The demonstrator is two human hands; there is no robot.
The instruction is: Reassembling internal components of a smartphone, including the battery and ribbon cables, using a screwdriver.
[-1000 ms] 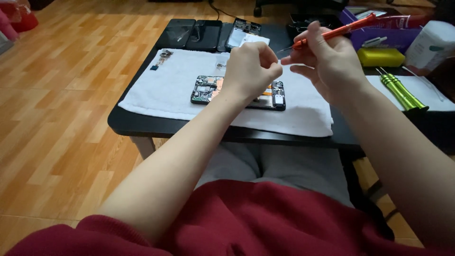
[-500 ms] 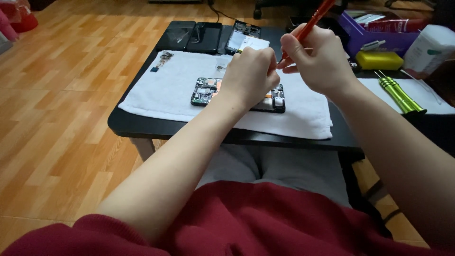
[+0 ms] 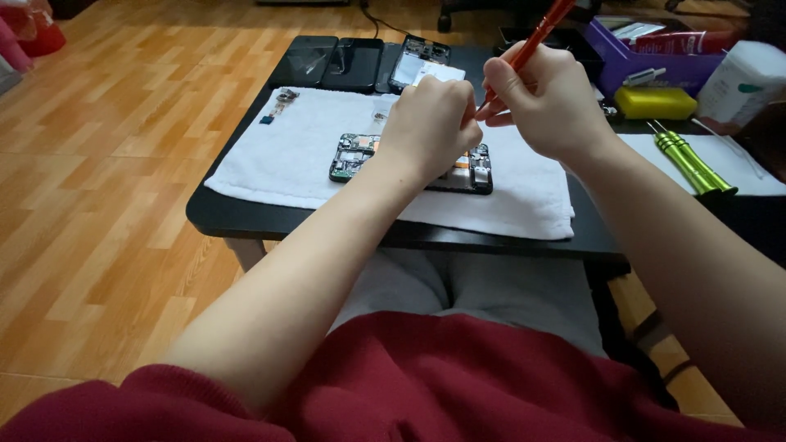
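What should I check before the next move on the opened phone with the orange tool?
1. Opened phone flat on the white towel: ok.
2. Right hand gripping the orange tool: ok.
3. Tool tip position: cannot tell, hidden between the hands.
4. Left hand steadying the phone: cannot tell, its fingers are hidden; it hangs over the phone's middle.
5. Small loose part on the towel, clear of both hands: ok.
6. Green screwdrivers within reach on the right: ok.

light: soft, even indoor — shadows faint | focus: sharp — slight wide-angle edge stretch
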